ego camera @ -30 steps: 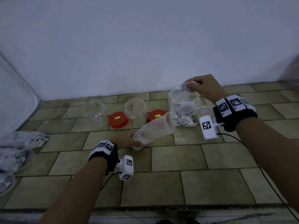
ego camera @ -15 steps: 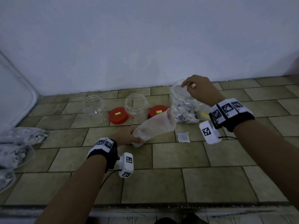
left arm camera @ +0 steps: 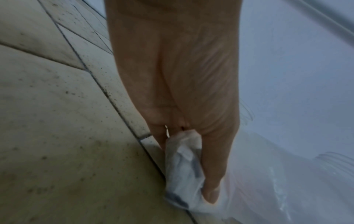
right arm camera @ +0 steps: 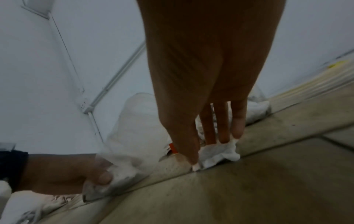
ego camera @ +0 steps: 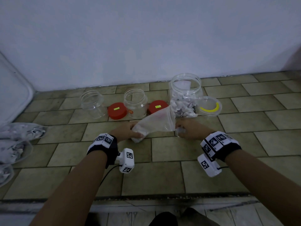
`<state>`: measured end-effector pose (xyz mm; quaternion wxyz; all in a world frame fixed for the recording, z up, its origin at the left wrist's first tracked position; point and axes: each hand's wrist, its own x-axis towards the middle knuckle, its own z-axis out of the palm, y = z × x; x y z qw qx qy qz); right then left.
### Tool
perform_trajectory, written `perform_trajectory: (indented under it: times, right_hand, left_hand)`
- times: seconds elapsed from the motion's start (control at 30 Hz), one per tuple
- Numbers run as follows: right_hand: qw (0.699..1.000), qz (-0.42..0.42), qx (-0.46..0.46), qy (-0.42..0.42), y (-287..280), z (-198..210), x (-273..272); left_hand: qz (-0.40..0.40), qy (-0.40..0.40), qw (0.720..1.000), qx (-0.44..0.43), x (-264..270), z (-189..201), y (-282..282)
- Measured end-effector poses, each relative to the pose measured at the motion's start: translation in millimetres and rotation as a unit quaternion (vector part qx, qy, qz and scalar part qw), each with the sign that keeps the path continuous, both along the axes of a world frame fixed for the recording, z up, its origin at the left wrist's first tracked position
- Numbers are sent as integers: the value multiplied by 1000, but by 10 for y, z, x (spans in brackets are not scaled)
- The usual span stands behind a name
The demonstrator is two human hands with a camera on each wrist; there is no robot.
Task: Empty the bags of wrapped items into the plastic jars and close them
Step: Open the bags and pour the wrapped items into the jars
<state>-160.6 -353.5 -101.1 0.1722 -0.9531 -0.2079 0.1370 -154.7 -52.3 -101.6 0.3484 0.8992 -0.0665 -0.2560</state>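
packet (right arm camera: 220,153): white, on the floor, pinched under right fingertips (right arm camera: 236,130)
right hand (ego camera: 190,130): thumb and fingers closing on packet
bag (ego camera: 156,122): nearly empty, between both hands
left hand (ego camera: 125,130): clenched round bag's bunched end
jar (ego camera: 185,95): open, part-filled, beyond right fingers

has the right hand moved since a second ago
Yes. The right hand has come down from the rim of the big jar to the floor tiles in front of it, where it pinches a fallen wrapped item.

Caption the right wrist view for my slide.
Right hand pinches a stray wrapped item off the tiled floor.
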Motion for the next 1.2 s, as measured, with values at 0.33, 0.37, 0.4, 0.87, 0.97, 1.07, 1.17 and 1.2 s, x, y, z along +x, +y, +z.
perform_trajectory:
  times: [0.33,0.37,0.4,0.87,0.97,1.07,1.17,1.2]
  right_hand:
    - [993,-60,99,-25,2,126,-10]
    - [984,-77,150,-49,-17,210,-3]
    - [972,-94,202,-74,-36,318,7]
    - [933,-194,224,-206,-158,1138,608]
    - [923,-171,249,-239,-57,1102,390]
    - [966,-109,189,-139,95,929,96]
    - [991,-30,108,-75,281,690,-104]
    - [993,-12,102,-52,336,576,-125]
  left_hand:
    - [11,3,1000,-10,-46,1,-9]
    - [14,6,1000,-12,-48,-1,-1]
    - [15,10,1000,-12,-44,-9,5]
    - [13,7,1000,-3,-52,-13,4]
    - [13,11,1000,-1,-71,-7,5]
    - [20,4,1000,-8,-80,-40,36]
    - [10,-6,1000,-3,-113,-60,51]
    - [8,-9,1000,-5,-132,-52,42]
